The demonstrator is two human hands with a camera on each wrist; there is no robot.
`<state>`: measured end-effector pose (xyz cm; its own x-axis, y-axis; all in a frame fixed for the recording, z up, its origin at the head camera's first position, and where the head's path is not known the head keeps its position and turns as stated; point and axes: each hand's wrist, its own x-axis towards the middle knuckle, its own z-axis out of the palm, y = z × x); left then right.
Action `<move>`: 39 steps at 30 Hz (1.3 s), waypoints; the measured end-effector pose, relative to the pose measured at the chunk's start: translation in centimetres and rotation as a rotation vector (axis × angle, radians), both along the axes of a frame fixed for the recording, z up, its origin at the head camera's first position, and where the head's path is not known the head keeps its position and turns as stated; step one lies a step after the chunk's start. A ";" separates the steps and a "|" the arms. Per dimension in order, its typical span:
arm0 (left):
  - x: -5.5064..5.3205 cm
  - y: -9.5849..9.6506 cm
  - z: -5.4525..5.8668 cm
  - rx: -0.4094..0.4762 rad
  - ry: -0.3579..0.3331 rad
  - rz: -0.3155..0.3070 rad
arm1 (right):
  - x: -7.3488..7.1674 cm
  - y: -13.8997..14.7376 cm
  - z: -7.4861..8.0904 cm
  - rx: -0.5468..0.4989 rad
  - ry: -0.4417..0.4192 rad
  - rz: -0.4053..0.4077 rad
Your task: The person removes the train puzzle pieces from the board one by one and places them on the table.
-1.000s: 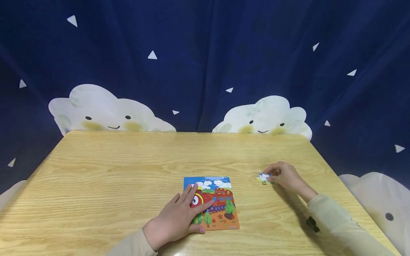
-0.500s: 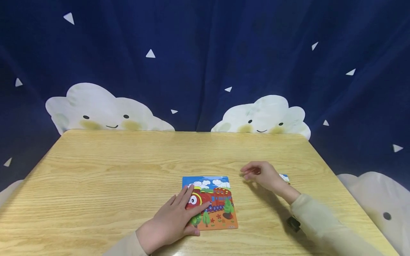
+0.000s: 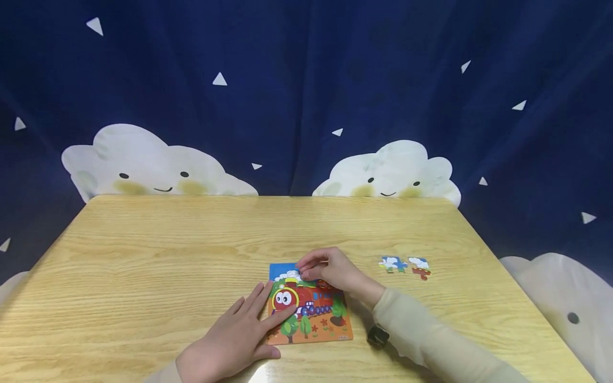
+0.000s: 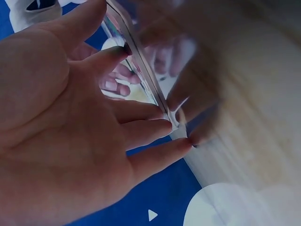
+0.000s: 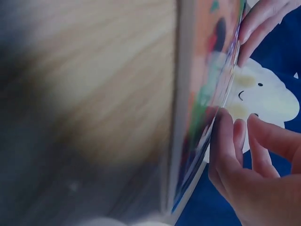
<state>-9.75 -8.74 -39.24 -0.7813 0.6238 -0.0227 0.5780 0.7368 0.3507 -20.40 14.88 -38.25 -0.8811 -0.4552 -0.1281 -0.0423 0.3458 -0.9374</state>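
In the head view, a square train jigsaw puzzle (image 3: 323, 322) lies flat on the wooden table. My left hand (image 3: 230, 332) rests along its left side with fingers straight, the index finger reaching over the picture. The left wrist view shows fingertips of that hand (image 4: 84, 113) against the puzzle's edge. My right hand (image 3: 335, 271) is over the upper part of the puzzle, covering some of the sky. In the right wrist view, its bent fingers (image 5: 222, 136) touch the puzzle's surface, the thumb stands apart, and no piece shows between them.
Two loose puzzle pieces lie right of the puzzle: a blue-and-white piece (image 3: 392, 264) and another with red at its bottom (image 3: 420, 267). A dark blue curtain (image 3: 287, 96) with clouds hangs behind the table (image 3: 191, 229).
My right hand has moved left from the loose pieces to the puzzle's upper part, uncovering both pieces. My left hand has slid slightly down and left, showing more of the train's face.
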 end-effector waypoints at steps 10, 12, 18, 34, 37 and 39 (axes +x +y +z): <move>0.0 0.1 -0.2 -0.044 0.057 0.001 | 0.3 -1.7 0.3 -0.020 -0.074 -0.070; 0.0 0.1 -0.2 -0.042 0.042 0.002 | 0.4 -1.9 0.3 0.008 -0.045 -0.082; -0.1 0.1 -0.1 -0.046 0.023 0.001 | 1.0 -3.0 0.2 0.155 0.118 0.001; -0.2 0.2 0.0 -0.056 0.026 -0.004 | 1.0 -3.2 0.1 0.312 0.327 0.044; -0.2 0.2 0.0 -0.054 0.020 0.002 | 0.9 -2.4 0.1 0.320 0.331 0.039; -0.2 0.2 0.0 -0.050 0.013 0.006 | 0.7 -1.6 0.2 0.317 0.320 0.035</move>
<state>-9.94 -8.52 -39.21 -0.7853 0.6176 -0.0430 0.5781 0.7564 0.3060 -19.69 13.30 -38.06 -0.8838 -0.4677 0.0105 -0.3296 0.6066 -0.7234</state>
